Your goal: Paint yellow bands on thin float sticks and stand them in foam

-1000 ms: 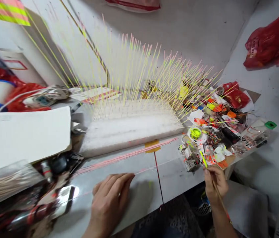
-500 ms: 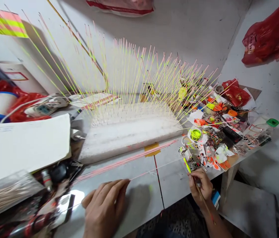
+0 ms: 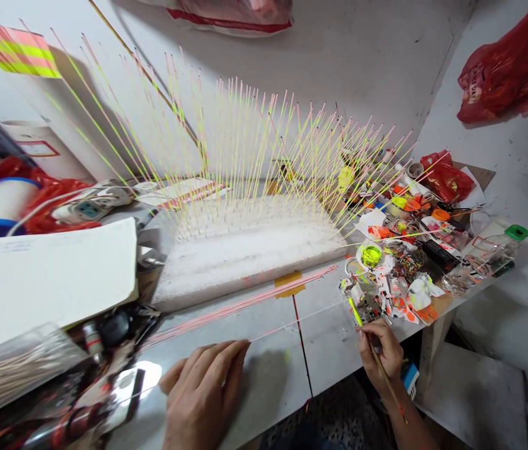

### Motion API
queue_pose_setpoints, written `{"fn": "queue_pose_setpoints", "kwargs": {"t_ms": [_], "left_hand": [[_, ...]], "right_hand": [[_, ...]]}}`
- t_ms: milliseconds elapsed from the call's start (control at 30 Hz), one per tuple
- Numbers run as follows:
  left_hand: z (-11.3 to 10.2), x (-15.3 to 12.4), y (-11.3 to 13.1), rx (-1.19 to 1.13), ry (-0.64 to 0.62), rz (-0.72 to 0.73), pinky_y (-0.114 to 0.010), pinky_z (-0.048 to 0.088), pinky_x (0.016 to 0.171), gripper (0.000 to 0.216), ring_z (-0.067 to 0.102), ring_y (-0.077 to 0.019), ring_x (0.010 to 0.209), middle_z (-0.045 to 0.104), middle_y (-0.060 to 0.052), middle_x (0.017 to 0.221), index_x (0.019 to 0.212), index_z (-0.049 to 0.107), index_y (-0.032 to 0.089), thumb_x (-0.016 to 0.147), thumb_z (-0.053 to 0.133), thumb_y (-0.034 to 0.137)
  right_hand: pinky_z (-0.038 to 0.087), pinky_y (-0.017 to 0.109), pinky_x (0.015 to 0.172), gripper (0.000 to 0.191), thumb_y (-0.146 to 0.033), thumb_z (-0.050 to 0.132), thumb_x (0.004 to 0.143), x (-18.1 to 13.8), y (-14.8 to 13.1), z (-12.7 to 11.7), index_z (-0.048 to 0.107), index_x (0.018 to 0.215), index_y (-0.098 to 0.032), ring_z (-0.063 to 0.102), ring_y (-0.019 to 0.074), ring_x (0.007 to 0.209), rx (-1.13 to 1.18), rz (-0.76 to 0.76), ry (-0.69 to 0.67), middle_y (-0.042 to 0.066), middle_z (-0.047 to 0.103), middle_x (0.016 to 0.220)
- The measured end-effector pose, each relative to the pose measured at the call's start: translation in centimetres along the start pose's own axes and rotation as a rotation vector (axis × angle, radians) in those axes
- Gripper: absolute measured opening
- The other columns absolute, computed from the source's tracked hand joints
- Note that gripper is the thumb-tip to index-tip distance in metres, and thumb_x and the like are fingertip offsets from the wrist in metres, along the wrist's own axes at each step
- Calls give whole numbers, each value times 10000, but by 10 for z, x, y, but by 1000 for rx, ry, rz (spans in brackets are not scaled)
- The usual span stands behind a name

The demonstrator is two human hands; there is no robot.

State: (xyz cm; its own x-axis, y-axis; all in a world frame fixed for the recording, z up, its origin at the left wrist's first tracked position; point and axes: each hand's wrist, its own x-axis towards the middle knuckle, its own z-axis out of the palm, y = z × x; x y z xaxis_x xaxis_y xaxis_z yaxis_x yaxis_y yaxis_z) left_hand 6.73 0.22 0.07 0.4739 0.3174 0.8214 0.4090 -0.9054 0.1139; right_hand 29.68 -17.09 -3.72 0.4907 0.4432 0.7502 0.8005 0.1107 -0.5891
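My left hand (image 3: 207,387) pinches one end of a thin pale-pink stick (image 3: 292,324), which runs to the right just above the table. In my right hand (image 3: 382,350) is a slim paintbrush (image 3: 390,382), gripped like a pen. Its bright yellow tip lies at or very near the stick's far end; I cannot tell whether they touch. Behind both hands, a bundle of pink sticks (image 3: 245,304) rests along the front of a white foam block (image 3: 245,265). Many thin yellow-and-pink sticks (image 3: 245,137) stand in that block, fanning outward.
An open jar of yellow paint (image 3: 370,254) sits among paint-stained clutter on the right, beside a clear bottle (image 3: 488,256) with a green cap. An open notebook (image 3: 48,275) and a plastic bag of thin sticks (image 3: 15,378) lie on the left. Red bags hang above.
The view has shifted slightly, and my left hand appears a little farther right with the stick. My right hand and the brush stay almost where they were.
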Motion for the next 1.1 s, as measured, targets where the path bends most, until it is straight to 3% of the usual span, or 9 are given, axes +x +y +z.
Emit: {"fn": "queue_pose_setpoints", "kwargs": {"t_ms": [467, 700, 1100], "left_hand": [[0, 2, 3, -10, 14, 1, -287, 418, 697, 96, 629, -151, 722, 680, -25, 788, 970, 623, 189, 951, 532, 164], [0, 1, 2, -8, 17, 9, -287, 417, 687, 94, 630, -150, 714, 681, -27, 783, 962, 626, 184, 945, 536, 160], [0, -4, 2, -12, 10, -34, -277, 430, 710, 109, 642, -141, 741, 700, -14, 807, 980, 637, 198, 909, 586, 132]], "right_hand": [[522, 229, 619, 50, -221, 582, 954, -7, 3, 2, 630, 943, -207, 643, 128, 685, 9, 131, 76, 11, 663, 816], [525, 222, 589, 57, -180, 574, 941, -9, 2, -2, 623, 948, -207, 638, 127, 664, 40, 81, 42, 14, 665, 812], [500, 236, 585, 135, -109, 589, 906, -3, -17, 12, 619, 964, -227, 552, 125, 629, 69, -47, -53, 1, 654, 779]]}}
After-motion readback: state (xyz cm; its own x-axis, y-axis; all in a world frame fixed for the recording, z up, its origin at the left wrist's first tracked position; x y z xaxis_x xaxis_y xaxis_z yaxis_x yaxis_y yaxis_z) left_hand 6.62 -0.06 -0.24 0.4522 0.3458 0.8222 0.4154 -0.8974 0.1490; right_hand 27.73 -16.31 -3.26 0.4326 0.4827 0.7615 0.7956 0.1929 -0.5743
